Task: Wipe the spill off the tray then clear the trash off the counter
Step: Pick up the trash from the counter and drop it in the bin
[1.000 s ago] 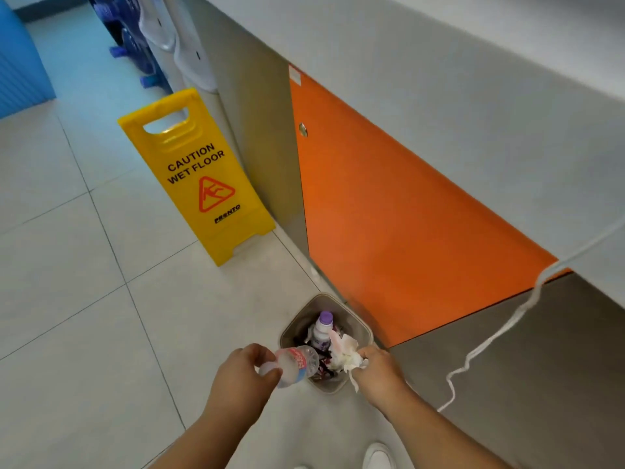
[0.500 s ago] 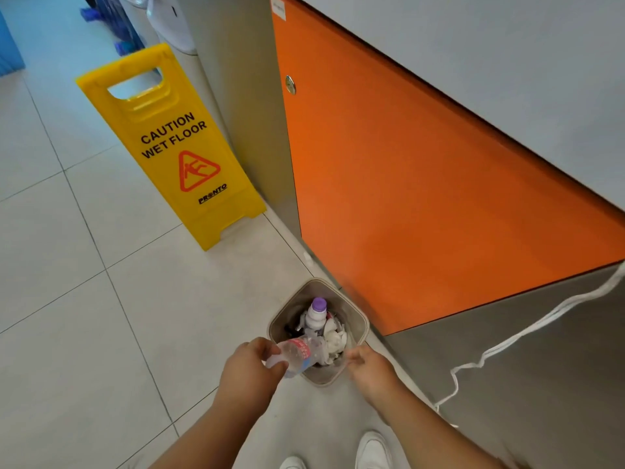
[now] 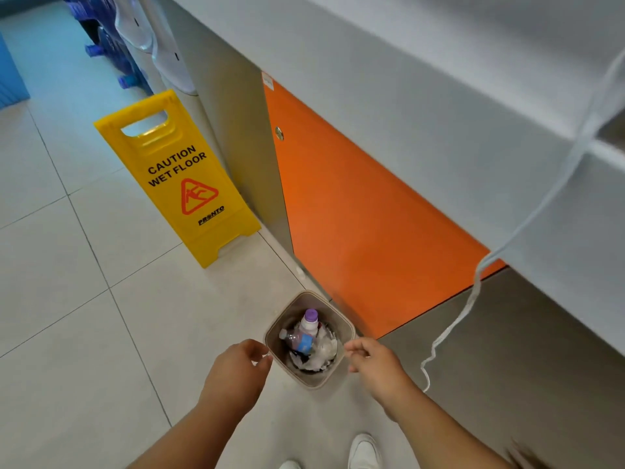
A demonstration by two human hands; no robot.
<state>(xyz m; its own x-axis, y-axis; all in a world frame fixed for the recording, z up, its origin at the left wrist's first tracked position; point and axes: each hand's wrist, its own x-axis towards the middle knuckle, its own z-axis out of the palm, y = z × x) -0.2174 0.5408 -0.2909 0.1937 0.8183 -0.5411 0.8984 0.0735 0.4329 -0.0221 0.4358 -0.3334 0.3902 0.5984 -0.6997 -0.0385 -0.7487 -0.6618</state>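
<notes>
A small beige trash bin (image 3: pixel 275 328) stands on the tiled floor at the foot of the counter. Inside it lie a clear plastic bottle with a blue label (image 3: pixel 297 340), a white bottle with a purple cap (image 3: pixel 310 320) and crumpled white tissue (image 3: pixel 324 350). My left hand (image 3: pixel 236 374) hovers just left of the bin's rim, fingers loosely curled and holding nothing. My right hand (image 3: pixel 375 365) hovers at the bin's right rim, also empty with relaxed fingers. The tray is out of view.
A yellow wet-floor sign (image 3: pixel 179 184) stands on the floor to the left of the orange cabinet door (image 3: pixel 365 231). The grey counter (image 3: pixel 406 79) runs along the right, with a white cord (image 3: pixel 473 296) hanging from it. Blue water jugs (image 3: pixel 111 52) sit far back.
My left hand has let go of the clear bottle, which now lies in the bin. My right hand dropped the tissue into the bin earlier. Both hands have drawn back, empty.
</notes>
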